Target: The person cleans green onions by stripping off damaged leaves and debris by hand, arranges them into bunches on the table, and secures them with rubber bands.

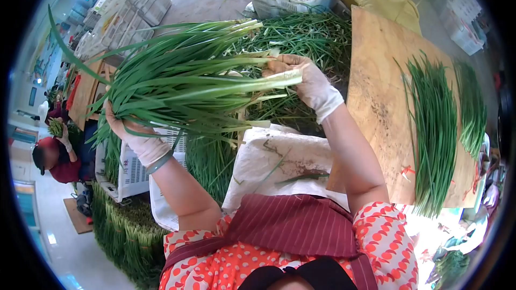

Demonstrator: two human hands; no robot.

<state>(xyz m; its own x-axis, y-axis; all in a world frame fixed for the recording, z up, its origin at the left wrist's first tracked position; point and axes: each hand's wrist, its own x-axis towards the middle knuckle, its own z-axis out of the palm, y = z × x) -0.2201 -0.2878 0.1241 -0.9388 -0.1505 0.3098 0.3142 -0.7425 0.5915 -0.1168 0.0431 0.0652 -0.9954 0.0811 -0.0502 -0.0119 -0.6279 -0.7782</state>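
Note:
A loose bunch of garlic chives [183,75] is held up in front of me, leaves to the left and pale stem ends to the right. My left hand [134,137], in a whitish glove, is closed around the leafy end from below; leaves hide part of its fingers. Gloved as well, my right hand [309,83] has its fingers bent and pinched at the pale stem ends. Behind the bunch lies a heap of loose chives and trimmings [306,37]. A soiled white sack [279,161] covers my lap.
To the right, a wooden board [381,102] carries a laid-out chive bundle [432,134]. White crates [134,172] holding chives stand at the left, with bundled chives [129,236] on the floor. Another person [64,156] works at far left. A crate of chives [290,0] stands at the back.

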